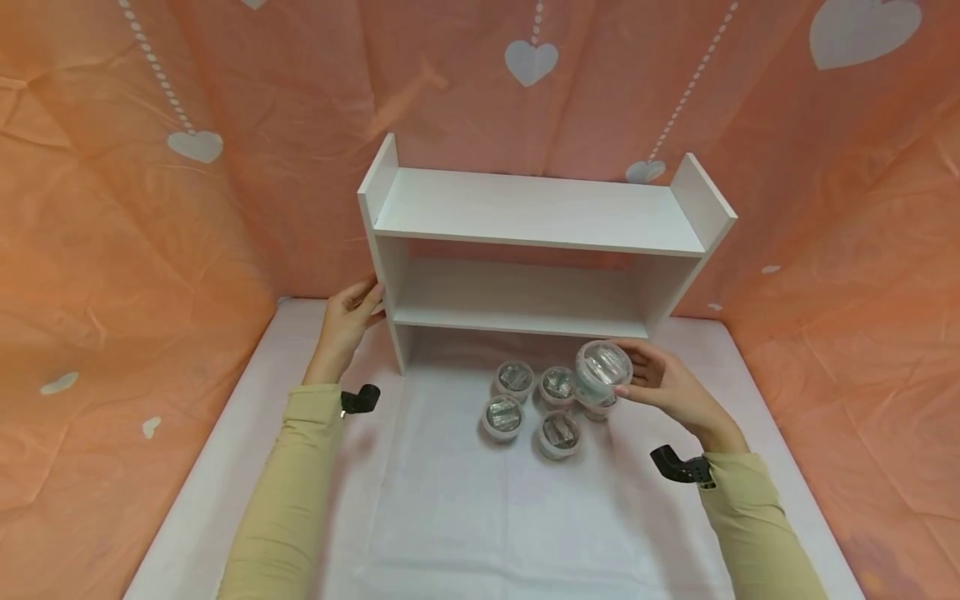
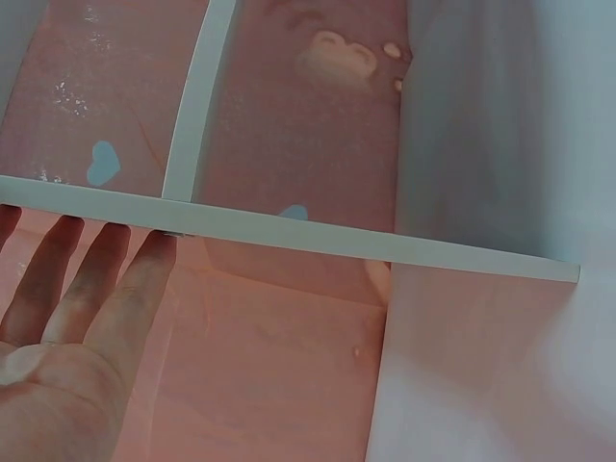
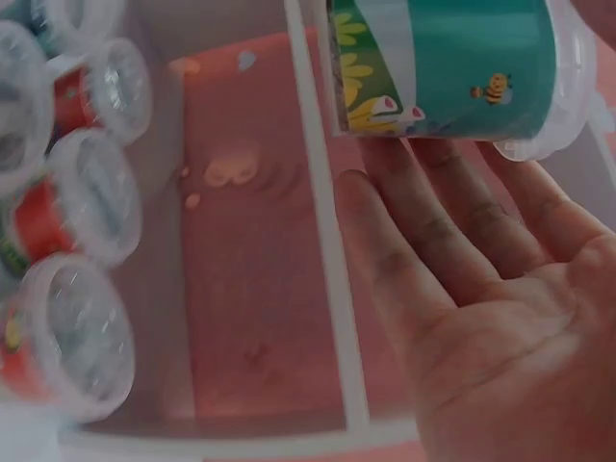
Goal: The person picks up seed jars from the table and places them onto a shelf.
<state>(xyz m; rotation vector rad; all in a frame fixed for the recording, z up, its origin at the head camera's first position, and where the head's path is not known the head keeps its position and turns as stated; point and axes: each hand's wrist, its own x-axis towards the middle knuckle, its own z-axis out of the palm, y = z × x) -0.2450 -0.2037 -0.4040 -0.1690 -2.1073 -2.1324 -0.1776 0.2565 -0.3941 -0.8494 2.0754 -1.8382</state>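
A white two-tier shelf (image 1: 525, 208) stands on the table against the backdrop. The left hand (image 1: 347, 327) touches the shelf's left side panel; in the left wrist view the fingertips of that hand (image 2: 82, 318) rest along the white panel edge (image 2: 289, 227). At the shelf's lower right front, the right hand (image 1: 671, 392) holds a clear-lidded tub (image 1: 602, 367) above the table. In the right wrist view this tub (image 3: 472, 67) shows a teal side with a bee, lying across the fingers of the right hand (image 3: 472, 260). Several similar tubs (image 1: 502, 417) stand left of it.
The lidded tubs (image 3: 82, 337) in the right wrist view have red sides. A white cloth (image 1: 450, 517) covers the table. Orange fabric with pale hearts (image 1: 112, 250) encloses the back and sides. Dark wrist-mounted devices sit at both cuffs.
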